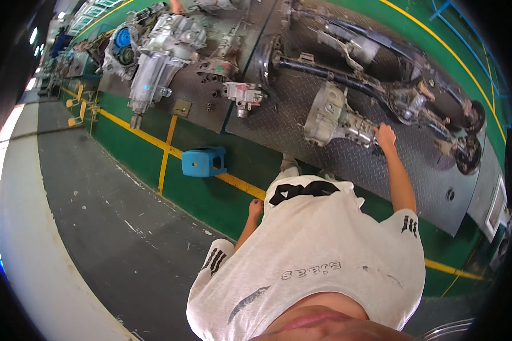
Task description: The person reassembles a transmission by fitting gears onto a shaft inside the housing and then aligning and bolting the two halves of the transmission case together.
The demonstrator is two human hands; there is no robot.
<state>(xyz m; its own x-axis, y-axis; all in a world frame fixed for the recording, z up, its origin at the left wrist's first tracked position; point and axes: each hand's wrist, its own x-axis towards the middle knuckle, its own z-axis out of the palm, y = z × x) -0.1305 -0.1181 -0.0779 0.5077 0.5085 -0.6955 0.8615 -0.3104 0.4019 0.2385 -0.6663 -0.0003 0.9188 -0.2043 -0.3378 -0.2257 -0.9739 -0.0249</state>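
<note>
My right hand (385, 135) reaches to the narrow end of a grey metal gearbox (351, 126), its fingers closed around that end. The gearbox lies on its side on a dark tread-plate bench (284, 128), its wide bell housing (326, 113) facing left. What the fingertips touch on its far side is hidden. By my left hip hangs my left hand (256, 207), away from the bench, small in view with the fingers curled in and nothing visible in them.
Behind the gearbox lie long black axles (341, 77) with brake hubs. To the left are a small valve-like metal block (243, 95), a large silver transmission (165, 59) and loose sockets. A blue plastic stool (203, 161) stands on the green floor with yellow lines (239, 183).
</note>
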